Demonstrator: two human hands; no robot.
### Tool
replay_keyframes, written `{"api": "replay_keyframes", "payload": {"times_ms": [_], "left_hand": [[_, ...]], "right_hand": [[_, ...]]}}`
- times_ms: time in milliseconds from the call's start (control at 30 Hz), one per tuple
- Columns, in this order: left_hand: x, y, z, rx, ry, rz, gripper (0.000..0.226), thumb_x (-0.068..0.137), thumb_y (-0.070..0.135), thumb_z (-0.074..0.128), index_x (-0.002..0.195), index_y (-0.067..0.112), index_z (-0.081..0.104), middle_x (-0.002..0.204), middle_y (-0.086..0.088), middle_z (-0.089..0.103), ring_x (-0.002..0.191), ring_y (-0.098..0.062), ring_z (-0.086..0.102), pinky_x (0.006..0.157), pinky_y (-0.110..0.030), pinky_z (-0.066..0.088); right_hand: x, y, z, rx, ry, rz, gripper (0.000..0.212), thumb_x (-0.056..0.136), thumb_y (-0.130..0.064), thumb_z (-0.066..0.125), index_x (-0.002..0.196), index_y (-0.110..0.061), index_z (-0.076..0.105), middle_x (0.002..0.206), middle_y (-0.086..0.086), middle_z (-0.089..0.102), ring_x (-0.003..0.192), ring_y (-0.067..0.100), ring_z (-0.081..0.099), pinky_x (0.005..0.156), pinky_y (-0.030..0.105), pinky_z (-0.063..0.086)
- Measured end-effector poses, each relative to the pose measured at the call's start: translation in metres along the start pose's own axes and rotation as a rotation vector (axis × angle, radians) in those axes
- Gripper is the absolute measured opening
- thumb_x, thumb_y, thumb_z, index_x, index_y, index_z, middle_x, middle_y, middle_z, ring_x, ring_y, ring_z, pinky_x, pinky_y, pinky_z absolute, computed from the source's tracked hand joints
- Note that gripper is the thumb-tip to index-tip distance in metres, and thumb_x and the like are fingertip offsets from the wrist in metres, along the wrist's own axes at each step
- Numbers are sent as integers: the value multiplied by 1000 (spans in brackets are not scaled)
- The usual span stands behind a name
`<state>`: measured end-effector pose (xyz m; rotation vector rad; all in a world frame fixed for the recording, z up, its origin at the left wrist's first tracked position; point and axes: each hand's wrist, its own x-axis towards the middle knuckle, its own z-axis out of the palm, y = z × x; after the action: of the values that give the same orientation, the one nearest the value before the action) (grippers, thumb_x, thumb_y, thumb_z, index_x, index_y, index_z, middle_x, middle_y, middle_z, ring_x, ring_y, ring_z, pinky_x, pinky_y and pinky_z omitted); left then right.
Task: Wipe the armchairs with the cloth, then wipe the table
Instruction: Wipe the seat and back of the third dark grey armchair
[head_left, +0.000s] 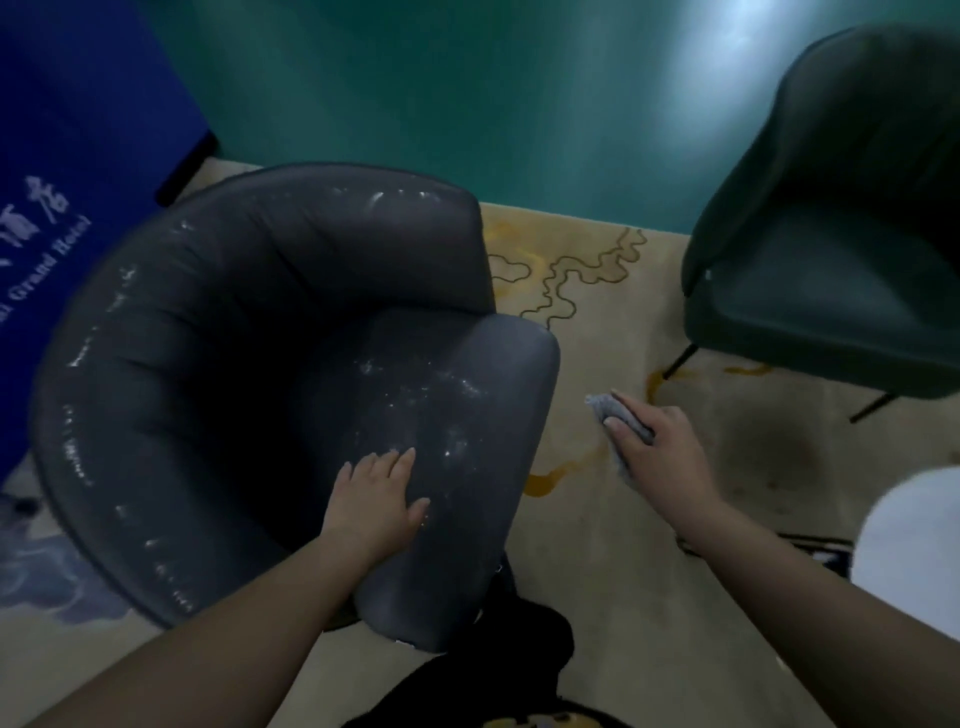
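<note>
- Holding the grey cloth (618, 422), your right hand (655, 451) grips it over the carpet (597, 571), just right of the grey armchair (270, 374).
- Left hand (378, 496) rests flat, fingers spread, on the seat's near edge.
- Judgement: the dusty seat lies leftward; the cloth hand must cross over.

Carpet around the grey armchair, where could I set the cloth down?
Bare beige carpet lies between the grey padded armchair and the dark green armchair, beneath the right hand gripping the grey cloth. The left hand crowds the grey seat.

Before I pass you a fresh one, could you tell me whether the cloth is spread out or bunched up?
Bunched up: the grey cloth sits crumpled under the right hand, whose fingers grip it.
</note>
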<state>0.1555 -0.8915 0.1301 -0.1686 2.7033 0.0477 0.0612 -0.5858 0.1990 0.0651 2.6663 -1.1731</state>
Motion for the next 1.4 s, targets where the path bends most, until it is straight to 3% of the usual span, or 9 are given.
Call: {"api": "replay_keyframes", "payload": {"times_ms": [167,367,500,567,767,900,1133,1267,1400], "left_hand": [[50,3,-8,-66,-69,-105,73,93,59,30,153,24,8,158,0,20,144,-22,17,116,-44,11],[85,1,-29,-61,-59,-162,72,93,60,27,153,24,8,158,1,20,145,-20,15,117,-46,6],[96,-5,-31,-121,-18,-286,73,93,61,26,153,24,7,160,1,12,146,-19,8,117,-45,3],[100,-7,-28,-184,-18,-373,72,94,60,26,153,25,5,161,3,6,147,-19,3,118,-45,0],[91,5,-3,-465,-15,-763,73,94,55,39,153,26,7,161,7,3,147,-18,2,118,-43,5],[79,30,32,-626,26,-949,75,93,52,46,153,27,9,160,8,3,147,-16,2,118,-42,8],[70,47,128,-783,46,-1089,77,90,49,53,152,29,12,160,8,4,147,-18,5,118,-43,15],[66,52,198,-805,50,-1153,82,85,54,58,151,30,15,160,7,5,146,-22,7,117,-45,17],[59,65,252,-833,175,-1246,86,80,51,66,150,25,23,160,1,13,145,-26,13,116,-46,21]], "right_hand": [[76,-10,-2,-82,-25,-79,34,92,-37,56,126,-37,56,99,-3,47,80,-1,49,65,11,35],[152,-42,12,-115,-134,-130,31,93,-36,55,124,-33,58,103,6,49,80,11,52,69,23,44],[201,-64,49,-90,-321,-197,27,93,-28,58,120,-23,60,105,9,50,80,6,53,59,1,39],[229,-74,72,-134,-444,-263,30,94,-28,56,123,-21,61,110,14,55,85,12,57,60,5,38],[282,-91,138,-301,-741,-550,36,93,-37,54,129,-29,57,109,7,61,95,13,61,91,33,49],[281,-85,182,-287,-872,-632,33,92,-38,56,125,-38,57,106,-3,53,86,2,59,76,9,46],[259,-42,277,-272,-1032,-656,34,93,-35,54,127,-37,57,118,-1,57,96,0,58,91,19,46],[236,6,333,-296,-1066,-784,35,94,-34,54,129,-37,56,111,-3,51,91,-19,48,76,-7,31],[205,53,380,-303,-1120,-976,38,93,-30,58,130,-30,56,101,-6,42,93,2,47,86,-4,27]]}}
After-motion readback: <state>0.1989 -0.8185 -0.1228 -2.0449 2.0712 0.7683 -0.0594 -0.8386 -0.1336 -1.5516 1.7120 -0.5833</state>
